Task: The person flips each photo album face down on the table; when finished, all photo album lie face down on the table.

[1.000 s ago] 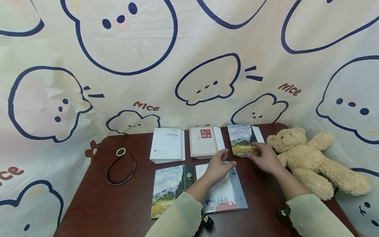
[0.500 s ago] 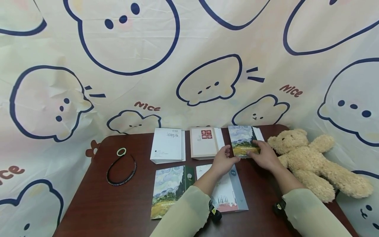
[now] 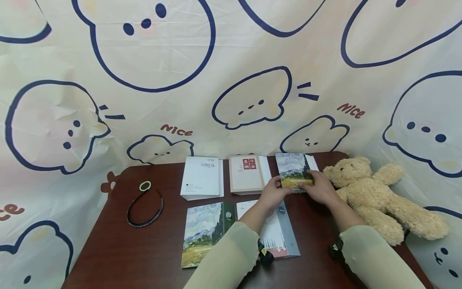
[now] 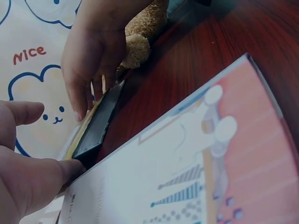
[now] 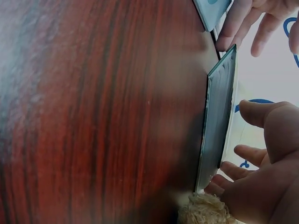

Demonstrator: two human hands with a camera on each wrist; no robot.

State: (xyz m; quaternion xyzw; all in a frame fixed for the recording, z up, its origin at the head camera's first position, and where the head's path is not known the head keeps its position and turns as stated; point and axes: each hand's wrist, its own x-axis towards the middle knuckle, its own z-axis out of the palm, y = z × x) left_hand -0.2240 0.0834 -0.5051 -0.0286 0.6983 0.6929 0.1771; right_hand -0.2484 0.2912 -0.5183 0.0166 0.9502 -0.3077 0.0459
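A small, thick photo album (image 3: 291, 166) with a painted landscape cover lies at the back right of the table. My left hand (image 3: 270, 196) is at its near left corner, fingers loosely spread; in the left wrist view the thumb meets the album's dark side (image 4: 98, 123). On the other side is my right hand (image 3: 320, 190), its fingertips along the album's right edge. The right wrist view has the right thumb (image 5: 261, 113) raised apart from the cover, while the lower fingers reach the end of the album (image 5: 218, 116).
Left of it stand a cream album (image 3: 245, 176) and a white album (image 3: 200, 178). In front lie a larger landscape album (image 3: 202, 233) and a pale blue album (image 3: 286, 228) under my left forearm. A teddy bear (image 3: 375, 192), headband (image 3: 144, 222) and green ring (image 3: 145, 186) flank them.
My left hand has moved right and closer to the small album, up to its near left corner. My right hand has stayed at the album's right side with only a slight shift.
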